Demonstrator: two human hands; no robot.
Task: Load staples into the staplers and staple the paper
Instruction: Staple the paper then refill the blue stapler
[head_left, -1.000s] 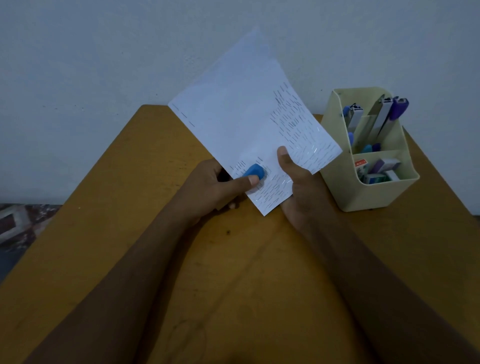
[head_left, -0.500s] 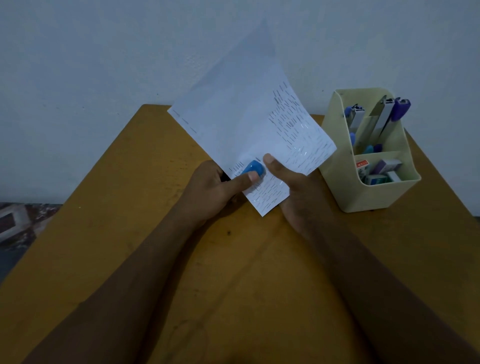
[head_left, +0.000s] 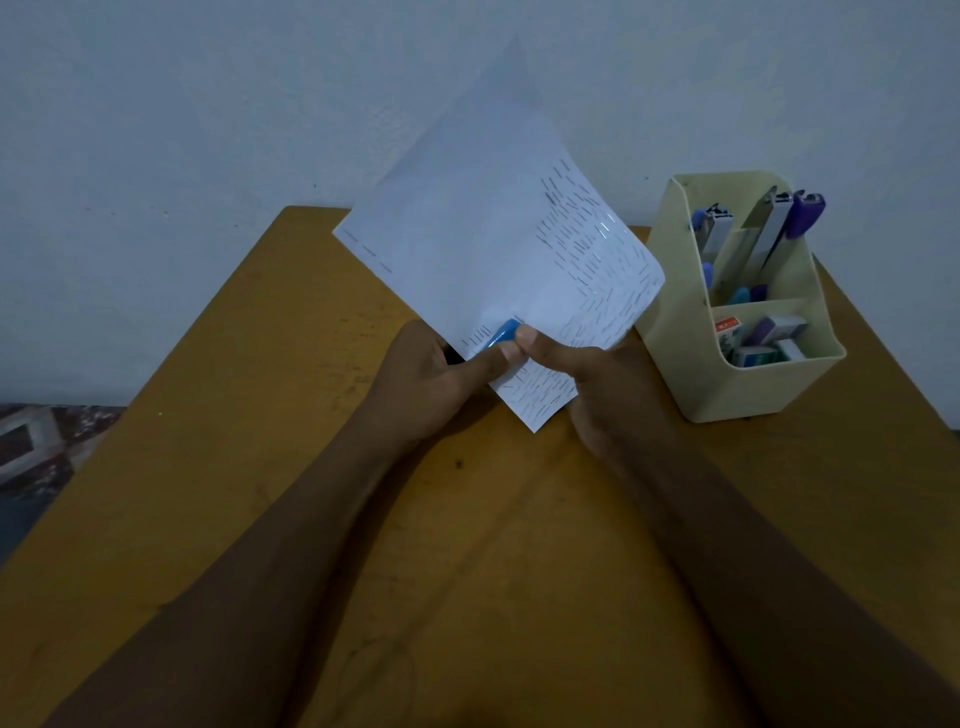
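Note:
A white sheet of paper (head_left: 483, 223), covered with many staples along its right and lower parts, is held tilted up above the table. My left hand (head_left: 436, 379) grips a small blue stapler (head_left: 501, 332) clamped on the paper's lower left edge, thumb on top; most of the stapler is hidden behind the sheet. My right hand (head_left: 597, 384) holds the paper's lower part, its thumb pressing beside the stapler's blue tip and touching my left thumb.
A cream desk organiser (head_left: 737, 384) stands to the right on the yellow-brown table (head_left: 260, 467); it holds more staplers (head_left: 774, 228) upright and staple boxes (head_left: 758, 338) in its front pocket. A pale wall rises behind the table's far edge.
My right thumb has slid left along the paper until it meets the stapler tip and my left thumb. The sheet has tilted slightly more upright.

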